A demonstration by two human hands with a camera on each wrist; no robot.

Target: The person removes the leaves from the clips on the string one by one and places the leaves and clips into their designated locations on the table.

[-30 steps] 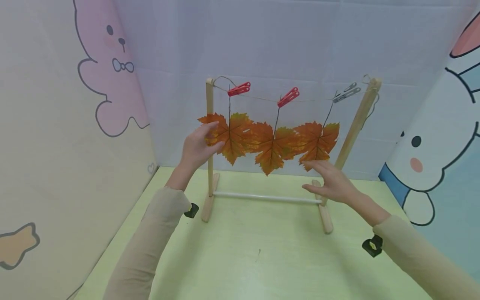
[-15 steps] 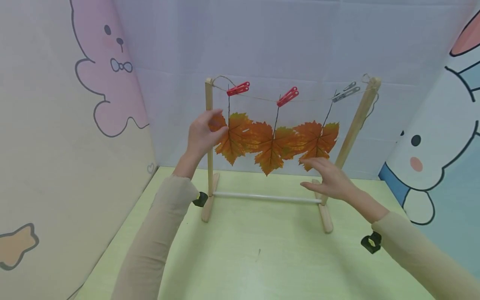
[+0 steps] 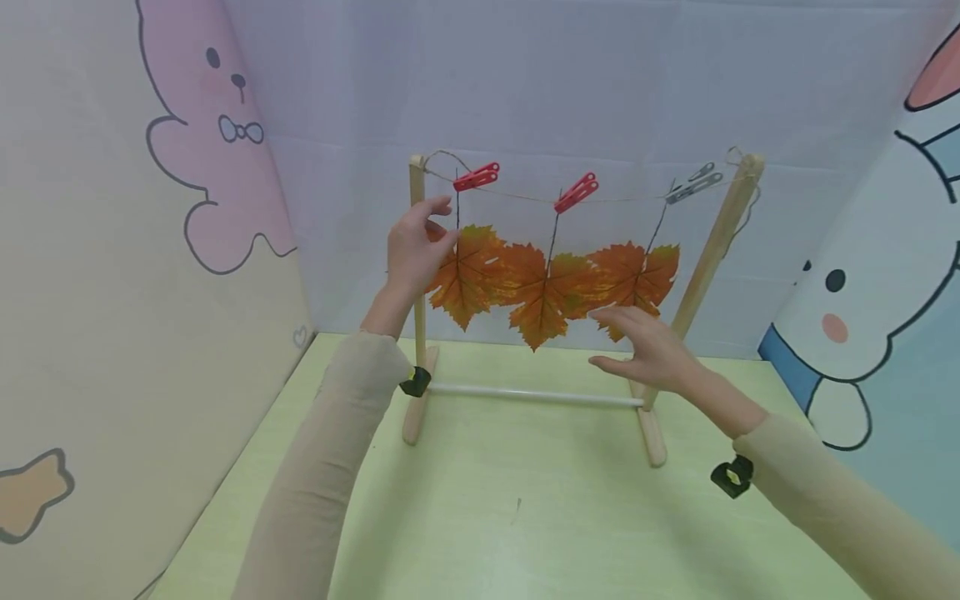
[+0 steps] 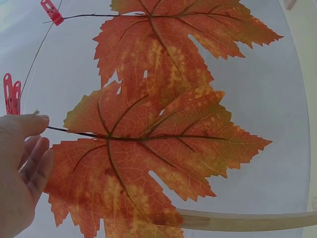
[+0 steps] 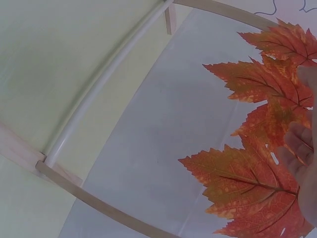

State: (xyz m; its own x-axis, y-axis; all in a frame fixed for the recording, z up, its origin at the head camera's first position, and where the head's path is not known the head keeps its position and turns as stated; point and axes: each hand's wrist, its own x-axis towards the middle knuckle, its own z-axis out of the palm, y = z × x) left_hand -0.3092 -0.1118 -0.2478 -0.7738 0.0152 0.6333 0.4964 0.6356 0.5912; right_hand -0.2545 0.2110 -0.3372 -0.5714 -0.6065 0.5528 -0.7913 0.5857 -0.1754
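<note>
Three orange autumn leaves hang by dark stems from a string on a wooden stand. A red clothespin [image 3: 477, 177] clips the left leaf [image 3: 468, 283], another red clothespin [image 3: 577, 193] the middle leaf [image 3: 546, 292], and a grey clothespin [image 3: 693, 188] the right leaf [image 3: 641, 275]. My left hand [image 3: 418, 248] is raised beside the left leaf's stem, just below its clothespin, fingers loosely bent with a gap to the thumb. In the left wrist view its thumb tip overlaps the stem's end. My right hand [image 3: 651, 348] hovers before the right leaf's lower edge, fingers and thumb spread, holding nothing.
The stand has a left wooden post [image 3: 420, 333], a right wooden post [image 3: 712, 250] and a white crossbar [image 3: 525, 393] low between its feet. It stands on a pale green table [image 3: 480, 517]. A white cloth [image 3: 562, 83] hangs behind, with cartoon-printed walls at both sides.
My left hand has risen and moved slightly right, from in front of the left leaf up toward its clothespin. My right hand has shifted slightly left and up. The leaves hang as before.
</note>
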